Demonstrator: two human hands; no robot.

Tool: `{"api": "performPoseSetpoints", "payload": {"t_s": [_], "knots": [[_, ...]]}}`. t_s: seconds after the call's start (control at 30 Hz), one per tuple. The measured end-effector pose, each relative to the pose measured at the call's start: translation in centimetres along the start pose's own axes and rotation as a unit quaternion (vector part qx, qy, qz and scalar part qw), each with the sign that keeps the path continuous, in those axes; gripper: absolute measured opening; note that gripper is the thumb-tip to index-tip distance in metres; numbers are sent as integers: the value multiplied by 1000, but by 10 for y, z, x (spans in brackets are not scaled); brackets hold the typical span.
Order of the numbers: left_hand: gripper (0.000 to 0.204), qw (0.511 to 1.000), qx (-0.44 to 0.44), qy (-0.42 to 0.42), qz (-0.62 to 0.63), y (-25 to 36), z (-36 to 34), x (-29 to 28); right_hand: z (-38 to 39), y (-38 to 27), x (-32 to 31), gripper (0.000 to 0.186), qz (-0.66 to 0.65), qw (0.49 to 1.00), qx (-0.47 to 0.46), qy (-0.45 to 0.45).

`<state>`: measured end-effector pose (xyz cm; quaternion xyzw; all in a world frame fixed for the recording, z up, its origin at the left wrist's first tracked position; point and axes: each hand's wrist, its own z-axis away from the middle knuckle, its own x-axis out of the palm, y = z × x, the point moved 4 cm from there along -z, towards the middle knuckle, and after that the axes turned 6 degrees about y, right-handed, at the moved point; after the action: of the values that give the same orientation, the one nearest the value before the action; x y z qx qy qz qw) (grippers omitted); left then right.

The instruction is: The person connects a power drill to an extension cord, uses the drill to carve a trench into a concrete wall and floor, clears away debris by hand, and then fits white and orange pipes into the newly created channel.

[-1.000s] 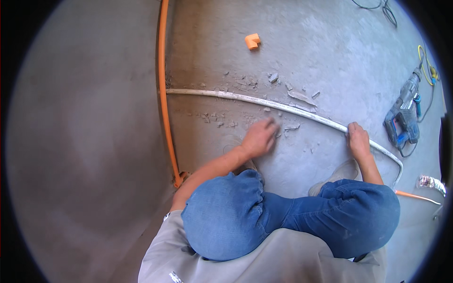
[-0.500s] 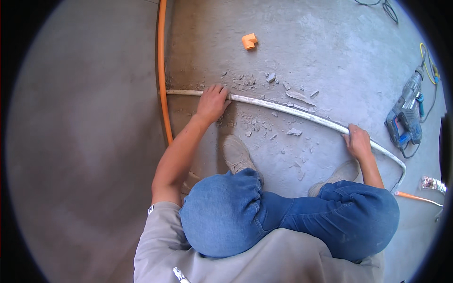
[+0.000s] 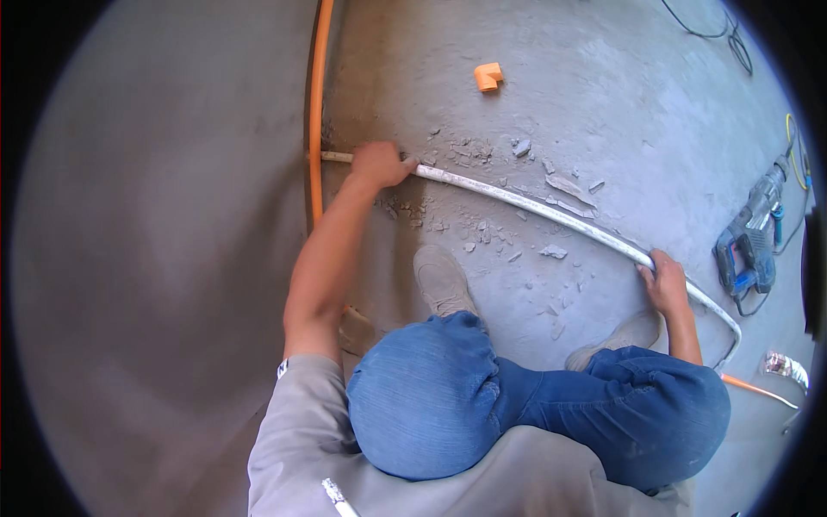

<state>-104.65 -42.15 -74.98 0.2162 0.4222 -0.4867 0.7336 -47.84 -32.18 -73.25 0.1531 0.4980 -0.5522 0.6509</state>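
Observation:
A long white pipe (image 3: 525, 205) lies across the grey concrete floor, bending down at its right end. My left hand (image 3: 377, 164) is closed around the pipe near its left end, close to the orange conduit (image 3: 315, 112). My right hand (image 3: 663, 283) grips the pipe just before its right-hand bend. I am crouched, with my blue-jeaned knees (image 3: 534, 405) and grey shoes (image 3: 441, 280) below the pipe.
Concrete chips and rubble (image 3: 482, 228) are scattered around the pipe. An orange elbow fitting (image 3: 488, 76) lies farther away. A blue and grey power tool (image 3: 751, 246) with cables sits at the right. A grey wall (image 3: 164, 258) rises on the left.
My left hand has slid left along the pipe from its middle to near its left end by the orange conduit. My right hand has stayed on the pipe.

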Motion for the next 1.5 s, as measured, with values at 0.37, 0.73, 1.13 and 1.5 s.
{"api": "performPoseSetpoints", "payload": {"t_s": [0.37, 0.73, 1.13, 1.5], "knots": [[45, 993, 87, -31, 73, 4, 5, -1, 2, -3, -5, 25, -22, 1000, 18, 4], [50, 997, -30, 14, 63, 4, -10, 18, 4, 4, -1, 26, -15, 1000, 5, 21], [48, 986, -115, 7, 120, 0, -8, 31, 1, 2, 3, 25, -26, 999, -7, 35], [43, 988, -78, 35, 127, -6, -17, 35, 2, -3, -2, 24, -31, 999, 3, 33]]}}
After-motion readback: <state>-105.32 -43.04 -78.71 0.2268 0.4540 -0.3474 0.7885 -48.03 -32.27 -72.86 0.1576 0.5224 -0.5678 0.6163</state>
